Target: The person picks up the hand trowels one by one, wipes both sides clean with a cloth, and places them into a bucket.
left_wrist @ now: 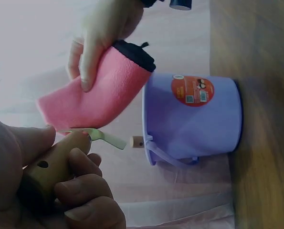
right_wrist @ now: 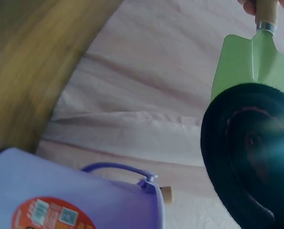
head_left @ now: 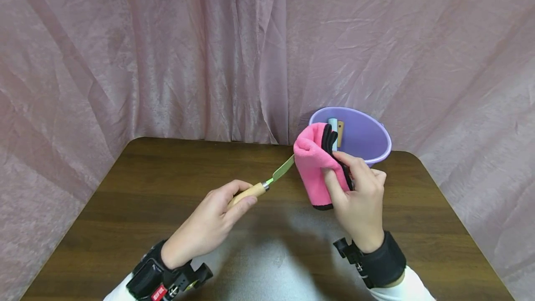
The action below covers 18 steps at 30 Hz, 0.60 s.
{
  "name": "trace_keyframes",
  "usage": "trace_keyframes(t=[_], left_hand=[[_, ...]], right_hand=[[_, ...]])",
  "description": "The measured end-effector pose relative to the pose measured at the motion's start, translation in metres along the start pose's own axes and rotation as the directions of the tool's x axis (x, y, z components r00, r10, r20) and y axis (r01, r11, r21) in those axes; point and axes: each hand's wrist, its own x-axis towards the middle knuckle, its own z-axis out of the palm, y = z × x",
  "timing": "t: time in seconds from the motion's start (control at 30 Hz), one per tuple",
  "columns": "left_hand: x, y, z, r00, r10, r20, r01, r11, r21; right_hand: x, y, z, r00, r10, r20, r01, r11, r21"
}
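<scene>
My left hand (head_left: 211, 219) grips the pale wooden handle of a small garden trowel (head_left: 251, 192). Its green blade points up and right, and the right wrist view shows the blade (right_wrist: 249, 59) broad and flat. A folded pink cloth (head_left: 310, 164) with black edging is pinched between the thumb and fingers of my right hand (head_left: 362, 201). The cloth overlaps the blade's far end, hiding the tip. In the right wrist view a dark round edge of the cloth (right_wrist: 215, 148) covers the lower blade. Both hands are held above the table.
A purple bucket (head_left: 361, 129) with an orange sticker (left_wrist: 193, 90) stands at the table's back right, just behind the cloth. Inside lean a light blue handle (head_left: 333, 123) and a wooden handle (head_left: 340, 131). Pink curtains (head_left: 200, 59) hang behind the brown wooden table (head_left: 167, 171).
</scene>
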Motion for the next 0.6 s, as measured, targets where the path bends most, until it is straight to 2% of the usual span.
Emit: trace_keyframes(t=[0.17,0.33,0.47,0.6], left_hand=[[-0.001,0.001,-0.001,1.0,0.012,-0.005,-0.012,1.0,-0.017],[-0.002,0.002,-0.001,1.0,0.016,-0.014,-0.016,0.999,-0.039],[-0.002,0.004,-0.002,1.0,0.02,-0.019,-0.021,0.998,-0.051],[-0.003,0.005,-0.002,0.999,0.025,-0.023,-0.026,0.998,-0.054]], right_hand=[[-0.003,0.01,0.001,0.989,0.136,0.054,-0.136,0.991,0.004],[-0.004,0.015,0.002,0.958,0.251,0.137,-0.257,0.966,0.028],[-0.006,0.017,0.003,0.913,0.336,0.233,-0.357,0.933,0.053],[-0.006,0.019,0.003,0.84,0.41,0.354,-0.466,0.88,0.087]])
